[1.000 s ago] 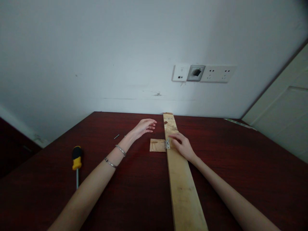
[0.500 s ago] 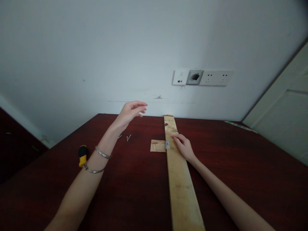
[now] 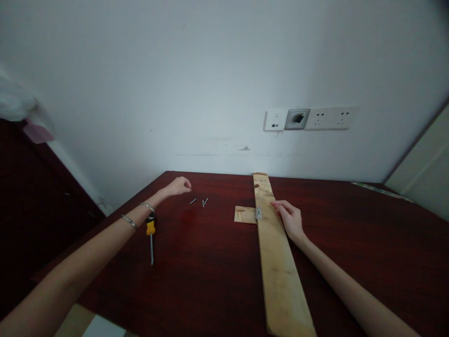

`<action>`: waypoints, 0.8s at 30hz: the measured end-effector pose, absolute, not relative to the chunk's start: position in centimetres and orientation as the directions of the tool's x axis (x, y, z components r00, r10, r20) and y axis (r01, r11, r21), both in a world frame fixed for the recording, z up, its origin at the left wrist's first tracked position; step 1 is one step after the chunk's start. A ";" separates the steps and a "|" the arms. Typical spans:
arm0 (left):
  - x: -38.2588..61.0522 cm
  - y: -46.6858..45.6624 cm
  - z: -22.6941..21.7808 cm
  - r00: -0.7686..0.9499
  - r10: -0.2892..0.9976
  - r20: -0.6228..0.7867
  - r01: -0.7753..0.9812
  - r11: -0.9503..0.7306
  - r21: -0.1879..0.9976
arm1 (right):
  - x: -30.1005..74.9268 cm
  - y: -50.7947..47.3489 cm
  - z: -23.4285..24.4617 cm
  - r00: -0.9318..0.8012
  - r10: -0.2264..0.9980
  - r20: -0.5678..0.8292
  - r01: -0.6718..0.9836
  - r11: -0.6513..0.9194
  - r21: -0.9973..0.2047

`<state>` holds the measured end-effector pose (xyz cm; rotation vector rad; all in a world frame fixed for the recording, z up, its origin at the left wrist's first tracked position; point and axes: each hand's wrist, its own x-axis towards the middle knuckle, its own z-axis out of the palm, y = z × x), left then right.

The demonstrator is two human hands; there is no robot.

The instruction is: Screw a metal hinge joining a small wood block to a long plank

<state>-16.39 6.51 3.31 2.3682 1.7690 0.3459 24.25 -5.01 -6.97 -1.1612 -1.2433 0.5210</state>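
Note:
My left hand (image 3: 179, 186) hovers over the far left of the dark red table, fingers curled in; whether anything is between them cannot be made out. Just right of it lie a few loose screws (image 3: 204, 202). Below my left wrist is a screwdriver (image 3: 150, 228) with a yellow and black handle, partly hidden by the forearm. My right hand (image 3: 290, 220) rests at the right edge of a long wooden board (image 3: 280, 262), fingers stretched onto its top. A small metal hinge (image 3: 258, 213) bridges the board and a short wooden piece (image 3: 245, 215) on its left.
The red-brown table (image 3: 196, 271) backs onto a white wall with a row of sockets (image 3: 328, 118). A thin pale strip (image 3: 382, 191) lies at the far right. A white plastic bag (image 3: 16, 100) hangs into view at the left.
My left hand has moved left and down, away from the board and towards the screws, and its fingers have curled. The view has shifted left. My right hand stays at the board.

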 end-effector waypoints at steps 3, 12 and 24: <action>-17.9 6.3 1.5 0.286 0.958 0.026 0.922 -0.283 0.265 | 24.2 -5.2 -6.9 0.310 0.836 0.453 0.271 0.379 -0.885; -17.9 4.8 -1.7 0.324 0.946 -0.007 0.920 -0.313 0.235 | 24.3 -5.2 -6.8 0.323 0.828 0.459 0.293 0.374 -0.880; -15.7 4.4 -1.2 0.226 0.974 -0.020 0.955 -0.217 0.204 | 24.4 -5.0 -7.3 0.302 0.826 0.476 0.315 0.384 -0.868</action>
